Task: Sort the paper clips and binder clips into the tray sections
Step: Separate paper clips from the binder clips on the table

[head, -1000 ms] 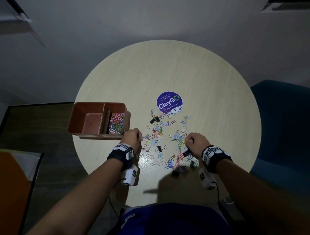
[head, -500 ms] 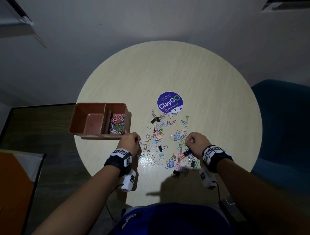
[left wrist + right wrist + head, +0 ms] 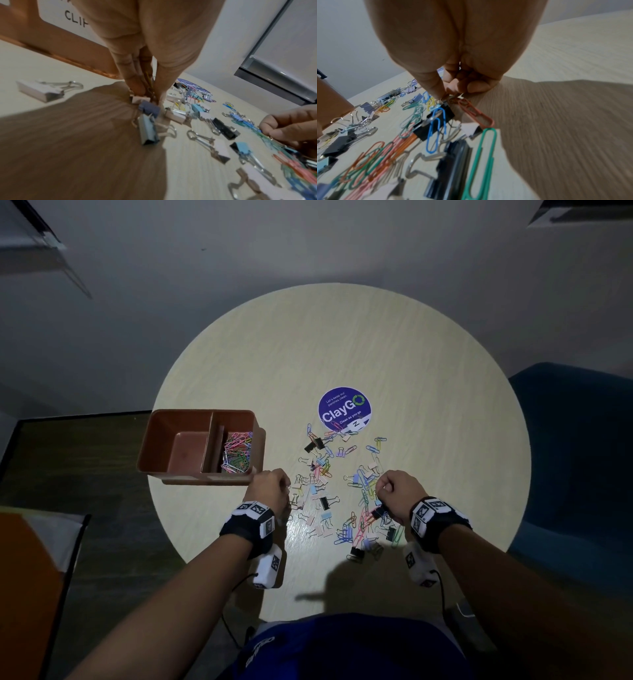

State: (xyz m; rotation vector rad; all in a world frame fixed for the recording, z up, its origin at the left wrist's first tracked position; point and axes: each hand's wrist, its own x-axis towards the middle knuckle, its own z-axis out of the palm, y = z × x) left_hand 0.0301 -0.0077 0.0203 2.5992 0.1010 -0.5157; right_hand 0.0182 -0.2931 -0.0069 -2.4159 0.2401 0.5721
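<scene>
Head camera view, looking down on a round pale table [image 3: 394, 344]. The left hand [image 3: 269, 491] and the right hand [image 3: 399, 491] are both low over the tabletop with fingers curled, well apart, and a loose scatter of coloured paper clips [image 3: 364, 501] and binder clips [image 3: 324, 502] lies between them and just beyond them.

Just beyond the left hand, on its outer side, sits a brown tray [image 3: 178, 474] with two sections. The section nearer the hand holds a heap of coloured paper clips; the other section shows only its brown floor. A round purple sticker [image 3: 344, 409] lies on the table further out, beyond the scatter.

From the left wrist camera, the left fingers [image 3: 132, 75] and thumb point straight down and pinch a few thin wire paper clips [image 3: 148, 79] between them, the tips touching a small white binder clip [image 3: 139, 99] on the table. A blue-grey binder clip [image 3: 148, 132] lies just below that one, and the tray wall, with a white label, stands close behind the hand.

From the right wrist camera, the right hand's thumb and forefinger meet at the table on something small and silvery; it is too hidden to tell what. A black binder clip [image 3: 436, 121] and an orange-red paper clip [image 3: 475, 115] lie right beside the fingertips [image 3: 440, 93], and a long green paper clip [image 3: 479, 162] lies nearer the wrist.
</scene>
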